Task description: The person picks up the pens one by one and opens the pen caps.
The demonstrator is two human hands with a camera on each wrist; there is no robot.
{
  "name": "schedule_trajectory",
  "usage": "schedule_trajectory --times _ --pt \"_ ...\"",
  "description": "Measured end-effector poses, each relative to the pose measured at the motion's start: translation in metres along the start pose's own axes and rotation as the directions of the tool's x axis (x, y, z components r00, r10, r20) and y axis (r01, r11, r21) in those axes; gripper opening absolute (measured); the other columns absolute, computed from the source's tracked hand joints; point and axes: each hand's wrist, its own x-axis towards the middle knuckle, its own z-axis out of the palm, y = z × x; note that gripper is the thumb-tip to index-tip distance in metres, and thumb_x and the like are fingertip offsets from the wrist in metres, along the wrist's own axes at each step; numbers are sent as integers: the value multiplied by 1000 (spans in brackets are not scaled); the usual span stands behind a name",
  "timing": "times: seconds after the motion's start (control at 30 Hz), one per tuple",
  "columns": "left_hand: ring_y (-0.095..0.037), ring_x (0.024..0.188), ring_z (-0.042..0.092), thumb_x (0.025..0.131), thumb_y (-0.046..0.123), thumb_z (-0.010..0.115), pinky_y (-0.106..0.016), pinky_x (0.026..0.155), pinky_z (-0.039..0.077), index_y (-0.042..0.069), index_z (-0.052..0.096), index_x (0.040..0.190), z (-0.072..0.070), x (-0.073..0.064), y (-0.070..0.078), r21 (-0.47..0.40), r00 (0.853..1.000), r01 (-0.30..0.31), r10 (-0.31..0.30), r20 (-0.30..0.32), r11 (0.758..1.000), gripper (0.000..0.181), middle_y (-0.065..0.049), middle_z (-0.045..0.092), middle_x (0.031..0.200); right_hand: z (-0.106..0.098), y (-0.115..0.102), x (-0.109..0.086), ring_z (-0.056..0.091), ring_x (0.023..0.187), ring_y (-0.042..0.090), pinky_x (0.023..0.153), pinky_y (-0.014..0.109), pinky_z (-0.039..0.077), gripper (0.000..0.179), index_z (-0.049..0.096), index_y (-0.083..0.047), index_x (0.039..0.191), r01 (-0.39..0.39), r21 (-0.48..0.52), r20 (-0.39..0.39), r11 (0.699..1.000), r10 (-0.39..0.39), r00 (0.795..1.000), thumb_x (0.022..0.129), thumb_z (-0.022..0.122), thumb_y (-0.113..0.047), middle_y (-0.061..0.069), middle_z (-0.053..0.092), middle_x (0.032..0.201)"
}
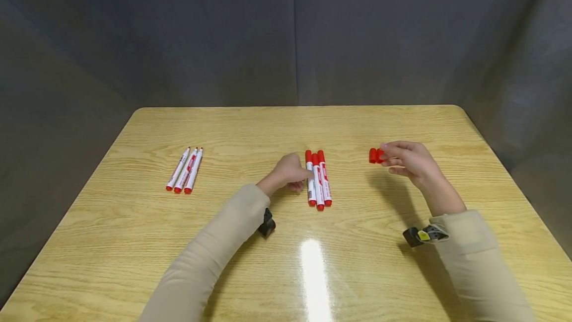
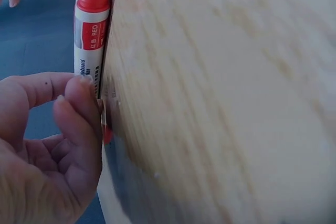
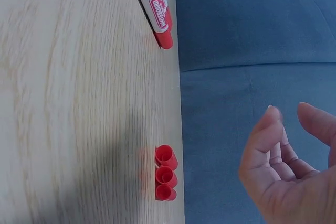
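My left hand [image 1: 291, 172] pinches the leftmost whiteboard marker [image 2: 92, 40] of a middle group, thumb over its barrel and other fingers curled at its side. Two more red-capped white markers [image 1: 322, 183] lie close against it on its right. To the right, my right hand [image 1: 412, 160] hovers with thumb and fingers apart, nothing between them in the right wrist view. Just beside its fingertips in the head view is a row of three red caps [image 3: 166, 176], hollow ends toward the right wrist camera; the hand partly hides the row in the head view.
Three uncapped white markers [image 1: 184, 170] lie side by side at the left, tips pointing to the far edge. The wooden table [image 1: 250, 128] has a bright light reflection near the front. A dark curtain [image 1: 223, 39] hangs behind and beside it.
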Motion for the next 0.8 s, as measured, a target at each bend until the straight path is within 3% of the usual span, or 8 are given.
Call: schedule_trajectory --times 0.3,0.57,0.8 --pt "-14 38 52 80 12 60 -26 40 47 9 43 52 -1 -3 4 90 1000 -14 15 -13 996 32 -5 49 45 3 0 -1 61 71 8 62 22 49 45 44 7 118 7 -17 4 1000 -7 1000 91 56 -26 -5 60 79" --pt "-12 37 50 81 15 58 -22 37 43 7 49 49 0 0 -4 138 993 -119 120 -6 983 34 -3 50 42 4 2 1 61 69 8 61 22 49 45 43 8 118 6 -7 10 1000 -6 1000 91 56 -25 -5 61 78" --pt "-13 38 51 84 20 59 -23 38 44 6 50 50 -4 -4 -4 142 985 -160 167 -44 977 38 -4 51 43 9 3 1 61 68 8 60 21 50 45 44 10 117 8 24 19 1000 -9 1000 90 58 -24 -4 62 77"
